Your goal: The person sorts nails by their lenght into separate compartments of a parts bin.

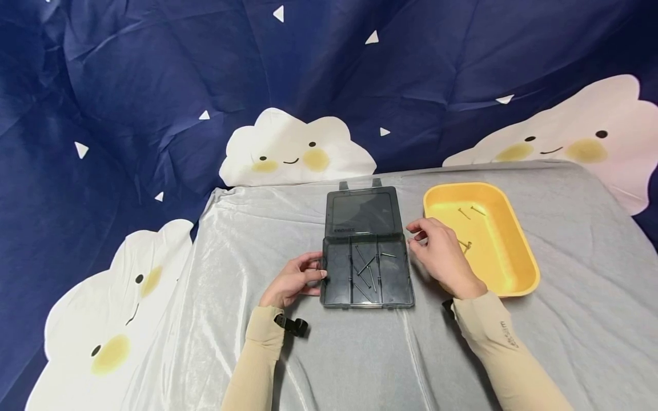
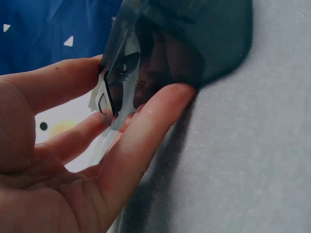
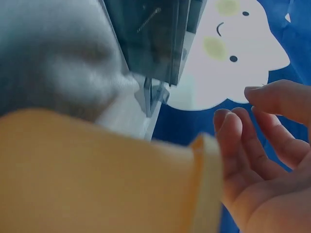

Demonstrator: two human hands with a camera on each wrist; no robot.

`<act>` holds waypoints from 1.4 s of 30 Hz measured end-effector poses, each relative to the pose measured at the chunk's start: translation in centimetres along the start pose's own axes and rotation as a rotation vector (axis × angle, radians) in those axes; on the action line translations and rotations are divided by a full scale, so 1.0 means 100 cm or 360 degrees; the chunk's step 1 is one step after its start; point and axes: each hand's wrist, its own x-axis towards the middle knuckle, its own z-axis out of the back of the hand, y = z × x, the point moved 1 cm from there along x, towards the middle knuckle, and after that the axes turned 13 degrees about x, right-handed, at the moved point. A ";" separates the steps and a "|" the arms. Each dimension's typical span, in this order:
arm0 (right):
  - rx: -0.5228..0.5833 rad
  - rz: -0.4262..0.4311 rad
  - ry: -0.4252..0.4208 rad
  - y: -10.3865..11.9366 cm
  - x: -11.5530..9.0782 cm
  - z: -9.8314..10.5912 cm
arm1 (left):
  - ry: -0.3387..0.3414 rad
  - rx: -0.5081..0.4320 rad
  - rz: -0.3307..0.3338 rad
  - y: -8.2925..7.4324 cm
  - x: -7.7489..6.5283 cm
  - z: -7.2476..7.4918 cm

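Lettering [image 1: 506, 334] on the right sleeve [image 1: 509, 357] and dark lid [image 1: 364, 211] cannot be read

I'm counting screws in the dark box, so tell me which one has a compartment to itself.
In the dark box, it is the screw alone in the right compartment; the other screws lie together in the middle compartment.

Head: we look forward-down, box [image 1: 337, 279] central.
Left wrist: we share it, closer, top.
Right wrist: likewise, top centre.
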 end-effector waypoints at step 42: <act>-0.0355 -0.0174 0.0114 -0.069 -0.021 0.070 | 0.0001 -0.0004 0.0007 -0.004 -0.003 -0.001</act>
